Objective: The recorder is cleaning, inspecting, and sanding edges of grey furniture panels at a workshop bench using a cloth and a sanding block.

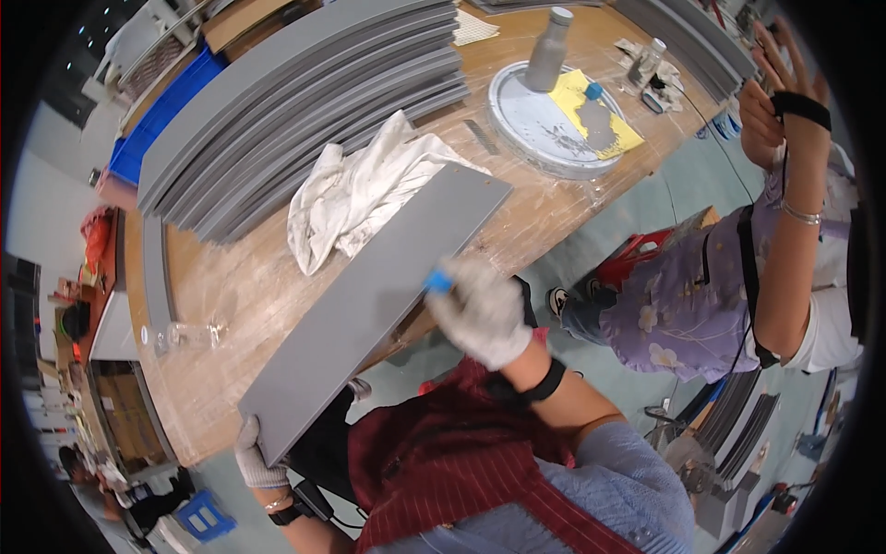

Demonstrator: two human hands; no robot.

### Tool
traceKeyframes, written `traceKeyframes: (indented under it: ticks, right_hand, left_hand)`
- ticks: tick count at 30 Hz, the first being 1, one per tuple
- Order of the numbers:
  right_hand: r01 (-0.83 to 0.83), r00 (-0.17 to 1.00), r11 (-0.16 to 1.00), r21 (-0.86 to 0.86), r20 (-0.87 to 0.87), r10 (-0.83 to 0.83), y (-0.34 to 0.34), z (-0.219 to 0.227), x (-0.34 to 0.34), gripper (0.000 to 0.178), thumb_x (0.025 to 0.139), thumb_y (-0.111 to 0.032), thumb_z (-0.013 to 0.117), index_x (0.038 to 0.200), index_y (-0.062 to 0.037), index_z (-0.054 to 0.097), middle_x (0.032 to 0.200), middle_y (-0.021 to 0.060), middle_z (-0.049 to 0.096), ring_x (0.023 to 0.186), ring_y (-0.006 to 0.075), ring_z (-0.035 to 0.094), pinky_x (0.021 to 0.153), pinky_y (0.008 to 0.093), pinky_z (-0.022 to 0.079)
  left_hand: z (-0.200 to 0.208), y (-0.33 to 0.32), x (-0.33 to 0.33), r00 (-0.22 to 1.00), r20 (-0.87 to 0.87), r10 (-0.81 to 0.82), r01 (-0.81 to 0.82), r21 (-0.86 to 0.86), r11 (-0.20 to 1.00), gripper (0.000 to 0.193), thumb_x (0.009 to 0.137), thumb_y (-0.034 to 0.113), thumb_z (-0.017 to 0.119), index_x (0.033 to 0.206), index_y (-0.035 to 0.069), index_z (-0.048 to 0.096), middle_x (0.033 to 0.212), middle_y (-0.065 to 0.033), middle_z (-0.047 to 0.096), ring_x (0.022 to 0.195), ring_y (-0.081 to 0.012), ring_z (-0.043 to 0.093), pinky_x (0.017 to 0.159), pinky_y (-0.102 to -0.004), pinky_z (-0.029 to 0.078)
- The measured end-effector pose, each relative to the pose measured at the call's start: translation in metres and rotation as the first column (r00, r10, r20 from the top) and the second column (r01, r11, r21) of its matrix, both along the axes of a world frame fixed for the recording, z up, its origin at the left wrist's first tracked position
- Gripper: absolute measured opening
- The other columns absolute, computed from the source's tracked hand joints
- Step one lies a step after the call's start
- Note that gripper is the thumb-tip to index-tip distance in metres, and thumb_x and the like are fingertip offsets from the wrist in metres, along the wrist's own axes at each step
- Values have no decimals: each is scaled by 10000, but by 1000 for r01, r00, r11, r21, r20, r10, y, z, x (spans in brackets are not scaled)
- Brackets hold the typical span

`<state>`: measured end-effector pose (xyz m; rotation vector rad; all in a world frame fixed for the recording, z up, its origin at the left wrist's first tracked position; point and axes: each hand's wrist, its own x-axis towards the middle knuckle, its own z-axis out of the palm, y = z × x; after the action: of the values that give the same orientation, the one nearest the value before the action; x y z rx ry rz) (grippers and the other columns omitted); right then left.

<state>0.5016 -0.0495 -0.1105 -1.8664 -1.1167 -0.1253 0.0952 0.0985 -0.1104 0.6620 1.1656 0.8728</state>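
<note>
A long grey board [369,300] lies slantwise over the table's near edge. My left hand [261,459], in a white glove, grips its lower left end, with the thumb on top. Over the board's right edge is my gloved right hand [484,312], slightly blurred, its fingers closed round a small blue block [437,282]. Only the front of that block shows, and I cannot tell whether it touches the board. A crumpled white cloth [360,189] lies against the board's far side.
Grey boards [314,111] are stacked at the back left. A round lid [526,152] holds a grey bottle [550,51] and a yellow sheet [623,129] with grey paste. A clear bottle [196,334] lies at left. Another person's raised hands [784,97] are at right.
</note>
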Motion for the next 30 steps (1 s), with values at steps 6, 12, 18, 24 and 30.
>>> traceKeyframes:
  ticks: [6,12,18,24,30]
  right_hand:
    - [-253,967,949,188,91,240,-1,11,-62,289,795,-126,757,1066,-46,695,924,143,707,784,279,709,744,361,585]
    - [-91,980,996,23,-174,94,-2,13,-58,332,778,-125,785,1077,-16,691,899,139,703,776,294,696,684,366,575]
    - [-628,777,759,169,76,625,-4,62,-166,382,720,-89,839,1065,-23,685,897,130,707,746,267,702,648,364,572]
    - [-422,906,906,-23,-54,420,-16,74,-145,383,791,-14,784,1149,19,652,968,56,700,771,85,646,655,256,520]
    - [-664,741,745,-64,79,667,-15,102,-209,358,733,-66,816,1070,-4,710,917,89,702,681,163,650,636,279,530]
  left_hand:
    - [22,-19,7,995,98,-4,-2,54,999,460,948,158,604,1354,-41,519,1255,-160,634,1088,-297,661,915,-389,567]
    - [39,-36,16,973,227,50,-51,-3,999,498,903,114,632,1353,-56,504,1241,-189,634,1097,-315,666,922,-417,577]
    - [60,-52,27,932,362,18,-28,22,999,515,894,103,628,1368,-48,494,1235,-196,636,1093,-330,667,922,-437,585]
    - [79,-60,26,877,478,-41,44,5,999,463,925,117,579,1359,-26,508,1226,-165,635,1065,-272,668,886,-397,594]
    - [78,-65,22,816,567,-110,43,130,991,451,925,93,595,1354,-16,509,1198,-140,637,1039,-228,666,881,-352,585]
